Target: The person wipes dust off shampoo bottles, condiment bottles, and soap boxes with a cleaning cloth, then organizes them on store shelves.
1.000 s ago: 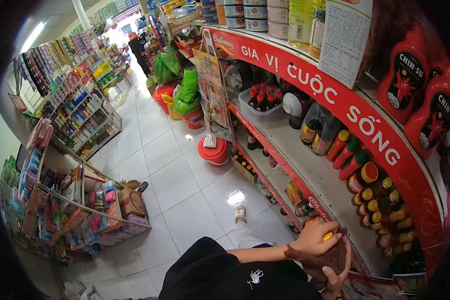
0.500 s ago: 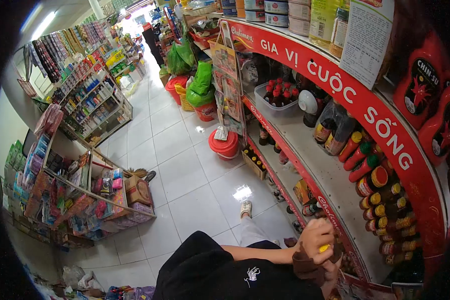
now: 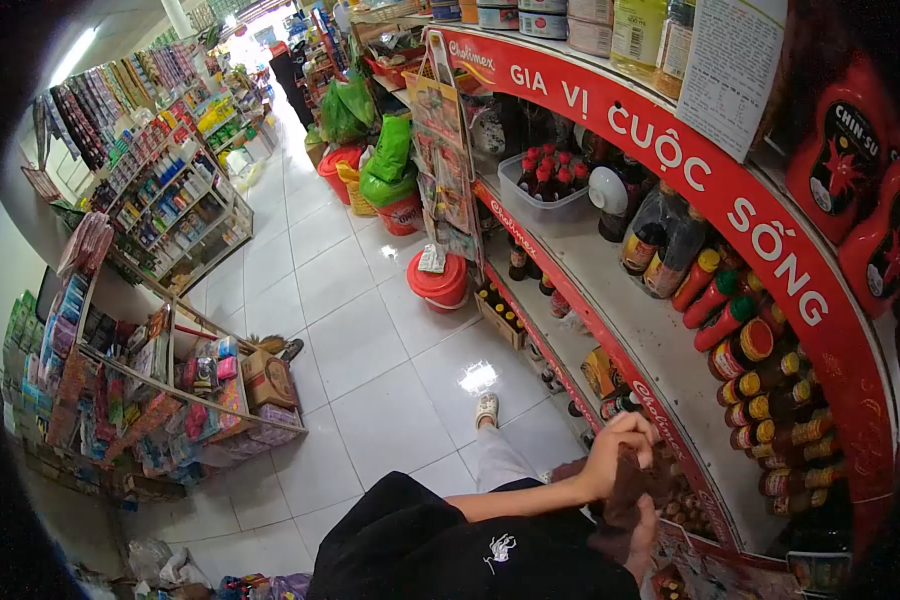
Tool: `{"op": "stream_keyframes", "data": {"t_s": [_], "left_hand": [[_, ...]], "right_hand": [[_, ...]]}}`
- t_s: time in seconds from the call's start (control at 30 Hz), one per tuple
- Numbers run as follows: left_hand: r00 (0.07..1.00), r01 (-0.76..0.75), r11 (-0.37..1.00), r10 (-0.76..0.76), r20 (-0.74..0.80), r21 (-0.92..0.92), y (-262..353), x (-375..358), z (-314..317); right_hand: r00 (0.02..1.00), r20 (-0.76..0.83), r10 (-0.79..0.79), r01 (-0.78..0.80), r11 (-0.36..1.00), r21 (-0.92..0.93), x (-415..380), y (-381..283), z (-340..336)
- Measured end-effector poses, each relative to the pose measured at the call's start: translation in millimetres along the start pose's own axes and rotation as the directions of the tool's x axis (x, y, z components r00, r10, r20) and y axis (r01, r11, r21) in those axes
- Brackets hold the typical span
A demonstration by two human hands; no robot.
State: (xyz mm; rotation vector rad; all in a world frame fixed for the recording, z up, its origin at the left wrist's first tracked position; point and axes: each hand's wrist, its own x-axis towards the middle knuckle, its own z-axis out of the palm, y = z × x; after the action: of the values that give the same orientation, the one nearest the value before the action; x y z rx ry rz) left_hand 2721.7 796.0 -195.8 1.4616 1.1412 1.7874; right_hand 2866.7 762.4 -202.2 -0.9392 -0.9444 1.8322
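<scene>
My left hand (image 3: pixel 617 456) has its fingers bent over a brown cloth (image 3: pixel 622 492) in front of the shelves, gripping it. Just below, my right hand (image 3: pixel 643 540) is closed against the other side of the cloth, thumb pointing up. Cloth and fingers hide whatever lies between the hands. On the shelf to the right, several dark sauce bottles (image 3: pixel 770 410) with yellow caps lie on their sides. Behind them are chili sauce bottles (image 3: pixel 720 320) with green caps and large dark bottles (image 3: pixel 660 245) in plastic wrap.
The red-edged shelf (image 3: pixel 620 350) curves along my right side. A clear tub (image 3: pixel 545 200) of red-capped bottles stands further back. A red lidded bucket (image 3: pixel 437 285) sits on the tiled floor (image 3: pixel 360 340). Goods racks (image 3: pixel 185 390) line the left, and a person (image 3: pixel 288 85) stands far down the aisle.
The yellow cap seen between my left fingers is out of sight now. My left hand has shifted up and slightly left, with the cloth hanging between both hands. The view has turned slightly.
</scene>
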Motion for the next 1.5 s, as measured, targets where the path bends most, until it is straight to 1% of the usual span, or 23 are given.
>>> {"op": "stream_keyframes", "data": {"t_s": [0.13, 0.23, 0.3, 0.37, 0.43, 0.47, 0.5, 0.57, 0.6, 0.67, 0.73, 0.83, 0.87, 0.97, 1.0, 1.1, 1.13, 1.23, 1.27, 1.37, 1.43, 1.47, 1.5], "left_hand": [[0.989, -0.113, 0.973, 0.129, -0.068, 0.202, 5, 7, -10], [0.955, -0.285, 0.913, 0.297, 0.003, 0.293, 6, 6, -17], [0.939, -0.32, 0.897, 0.343, -0.024, 0.305, 16, 6, -13], [0.929, -0.357, 0.881, 0.368, 0.024, 0.312, 22, 3, -12], [0.913, -0.404, 0.881, 0.37, 0.173, 0.245, 23, 1, -11], [0.904, -0.374, 0.918, 0.33, 0.272, 0.129, 17, -4, -7], [0.881, -0.354, 0.928, 0.291, 0.373, 0.112, 13, -4, -8], [0.797, -0.306, 0.949, 0.21, 0.567, 0.079, 7, -5, -9], [0.729, -0.238, 0.965, 0.106, 0.676, 0.106, 1, -5, -9], [0.744, -0.249, 0.962, 0.118, 0.657, 0.109, -10, -11, -8], [0.773, -0.262, 0.957, 0.132, 0.62, 0.122, -5, -10, -9], [0.845, -0.241, 0.963, 0.147, 0.514, 0.12, -8, -13, -6], [0.878, -0.195, 0.971, 0.11, 0.466, 0.138, -8, -13, -5], [0.934, -0.191, 0.957, 0.109, 0.341, 0.216, 0, -16, -4], [0.915, -0.168, 0.964, 0.075, 0.397, 0.205, -1, -19, -7], [0.95, -0.01, 0.987, -0.041, 0.31, 0.163, 2, -23, -9], [0.896, 0.116, 0.979, -0.176, 0.407, 0.169, 1, -24, -15], [0.874, 0.009, 0.971, -0.123, 0.47, 0.238, -15, -37, -19], [0.872, 0.022, 0.971, -0.134, 0.472, 0.236, -25, -42, -22], [0.876, -0.005, 0.931, -0.172, 0.45, 0.365, -21, -37, -29], [0.87, -0.019, 0.925, -0.172, 0.462, 0.38, -23, -31, -30], [0.872, -0.027, 0.92, -0.169, 0.459, 0.391, -23, -26, -31], [0.896, -0.035, 0.931, -0.132, 0.425, 0.364, -20, -19, -29]], "right_hand": [[0.998, -0.047, 0.052, -0.052, 0.999, 0.0, 3, 15, -8], [0.993, -0.079, 0.087, -0.087, 0.996, -0.004, 12, 21, -12], [0.987, -0.111, 0.119, -0.118, 0.993, 0.017, 13, 28, -15], [0.983, -0.127, 0.134, -0.133, 0.991, 0.016, 15, 32, -17], [0.978, -0.144, 0.153, -0.15, 0.988, 0.026, 19, 35, -19], [0.975, -0.154, 0.16, -0.157, 0.987, 0.031, 21, 36, -20], [0.97, -0.168, 0.174, -0.169, 0.985, 0.042, 22, 36, -19], [0.965, -0.181, 0.191, -0.183, 0.981, 0.058, 23, 40, -21], [0.961, -0.19, 0.199, -0.19, 0.98, 0.065, 23, 40, -21], [0.959, -0.191, 0.208, -0.195, 0.977, 0.086, 25, 41, -21], [0.953, -0.207, 0.22, -0.202, 0.974, 0.104, 23, 43, -23], [0.95, -0.209, 0.233, -0.207, 0.968, 0.14, 24, 45, -23], [0.948, -0.209, 0.239, -0.21, 0.966, 0.154, 22, 46, -24], [0.947, -0.199, 0.254, -0.217, 0.958, 0.188, 24, 50, -26], [0.946, -0.191, 0.261, -0.222, 0.954, 0.202, 25, 51, -27], [0.945, -0.175, 0.277, -0.228, 0.94, 0.255, 28, 57, -30], [0.945, -0.167, 0.283, -0.231, 0.933, 0.275, 27, 59, -34], [0.945, -0.127, 0.302, -0.237, 0.897, 0.373, 31, 69, -36], [0.946, -0.098, 0.31, -0.242, 0.873, 0.425, 32, 74, -40], [0.944, 0.037, 0.327, -0.288, 0.768, 0.572, 41, 86, -45], [0.943, 0.113, 0.314, -0.312, 0.705, 0.637, 53, 89, -38], [0.943, 0.111, 0.314, -0.307, 0.689, 0.656, 56, 85, -30], [0.943, 0.11, 0.313, -0.302, 0.673, 0.676, 59, 81, -23]]}}
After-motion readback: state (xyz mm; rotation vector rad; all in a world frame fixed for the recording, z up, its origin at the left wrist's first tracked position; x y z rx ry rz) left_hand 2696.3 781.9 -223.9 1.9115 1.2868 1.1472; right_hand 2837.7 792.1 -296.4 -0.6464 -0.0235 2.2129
